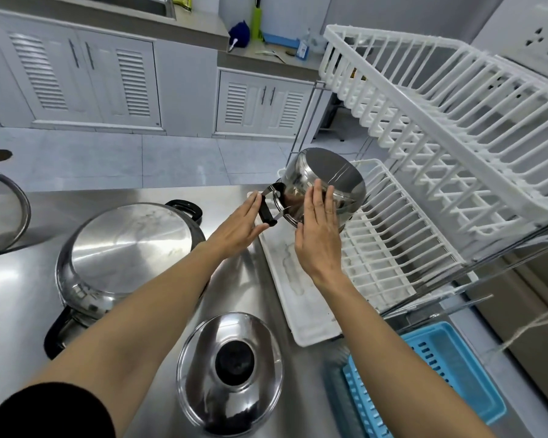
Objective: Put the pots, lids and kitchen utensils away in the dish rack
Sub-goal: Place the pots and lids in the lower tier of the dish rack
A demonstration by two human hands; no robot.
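Note:
A small steel pot [325, 177] lies tilted, bottom up, at the far left end of the lower tier of the white dish rack [393, 248]. My right hand [318, 235] rests flat against the pot's side, fingers straight. My left hand [241, 224] is flat beside the pot's black handle [266, 213], fingers touching it without closing. A large steel pot [124, 248] stands upside down on the steel counter to the left. A steel lid with a black knob [231, 371] lies on the counter near me.
The rack's upper tier [450, 121] overhangs the lower one. A white drip tray [298, 298] sits under the rack. A blue plastic basket [440, 374] lies near right. A mesh strainer [4, 213] is at the left edge. Cabinets stand beyond the counter.

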